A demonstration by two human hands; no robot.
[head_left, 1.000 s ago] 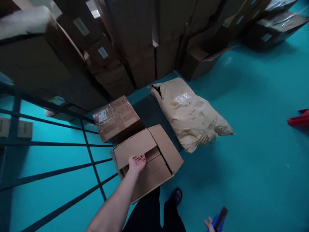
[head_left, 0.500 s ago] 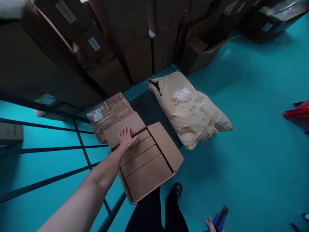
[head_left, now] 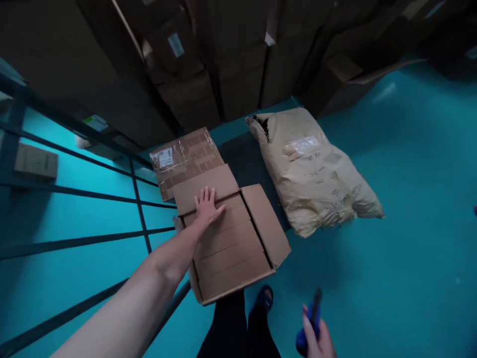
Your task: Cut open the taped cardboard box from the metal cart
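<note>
An open cardboard box stands on the teal floor in front of my feet, with several flat brown cartons packed side by side inside. My left hand lies flat with fingers spread on the box's far flap, which is folded back. My right hand, low at the bottom edge, grips a blue and black tool.
A taped brown box sits just behind the open one. A bulging tan sack lies to the right. Tall stacks of cardboard boxes fill the background. A dark metal rail frame runs along the left.
My left hand pushed the far flap from over the box's opening back and outward, uncovering the cartons inside. My right hand with the tool has risen further into view.
</note>
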